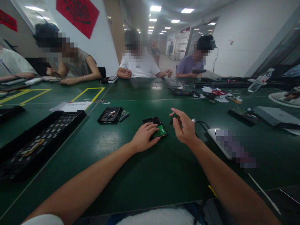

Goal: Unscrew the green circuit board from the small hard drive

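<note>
My left hand holds down a small black device with a green circuit board, its fingers over the top and its thumb at the near edge. Part of the device is hidden under those fingers. Just to the right, my right hand is closed around a screwdriver with a dark handle that shows some yellow. Its thin shaft points down toward the right side of the device, and I cannot tell whether the tip touches it. Farther left lies another black device, with a loose circuit board against its right side.
A long black tray lies at left, with papers behind it. To the right are a white power bank or phone-like object with a cable, a black part and a grey box. Several people sit across the table.
</note>
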Tool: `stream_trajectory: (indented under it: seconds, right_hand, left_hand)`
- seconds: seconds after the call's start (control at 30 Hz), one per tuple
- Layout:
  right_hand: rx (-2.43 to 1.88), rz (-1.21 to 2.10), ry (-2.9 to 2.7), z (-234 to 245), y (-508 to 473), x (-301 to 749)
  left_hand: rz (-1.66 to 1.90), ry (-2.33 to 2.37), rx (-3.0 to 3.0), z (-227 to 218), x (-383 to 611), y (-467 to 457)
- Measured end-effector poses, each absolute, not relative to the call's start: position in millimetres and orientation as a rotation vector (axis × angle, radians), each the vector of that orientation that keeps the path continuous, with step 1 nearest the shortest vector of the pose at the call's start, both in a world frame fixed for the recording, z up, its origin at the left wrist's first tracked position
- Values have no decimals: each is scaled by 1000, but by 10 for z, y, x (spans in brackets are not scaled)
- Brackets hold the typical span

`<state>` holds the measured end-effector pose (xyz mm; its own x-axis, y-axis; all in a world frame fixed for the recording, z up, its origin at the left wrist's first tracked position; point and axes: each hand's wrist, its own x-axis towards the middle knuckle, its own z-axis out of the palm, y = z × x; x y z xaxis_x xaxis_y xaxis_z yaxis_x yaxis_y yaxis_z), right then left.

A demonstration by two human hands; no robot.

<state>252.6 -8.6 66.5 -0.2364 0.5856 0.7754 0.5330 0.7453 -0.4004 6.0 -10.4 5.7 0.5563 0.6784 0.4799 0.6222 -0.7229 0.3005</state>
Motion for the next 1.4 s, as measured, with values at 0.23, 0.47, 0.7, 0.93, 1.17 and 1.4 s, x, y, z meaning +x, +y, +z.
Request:
stream_trajectory:
  seconds: [0.23, 0.47, 0.7, 0.93, 1.17, 1.4]
  right_hand:
    - [-859, 49, -1894, 664, -71, 2535]
    - [-858, -5, -1911, 699, -78, 2518]
    - [-914, -39, -1928, 697, -68, 2500]
    - [-885, -49, -1944, 690, -59, 2491]
    - [-885, -32, -1931, 683, -57, 2497]
    - [-856, 20, -1948, 684, -57, 2510]
  left_hand:
    - [897, 1129, 2699, 61, 60, -110]
    - [904, 1123, 2690, 42, 62, -100]
    - [894, 1118, 2697, 53, 55, -102]
    - [899, 1122, 2693, 57, 62, -108]
    - [899, 1123, 2695, 51, 61, -101]
    - [882, 1133, 2697, 63, 65, -109]
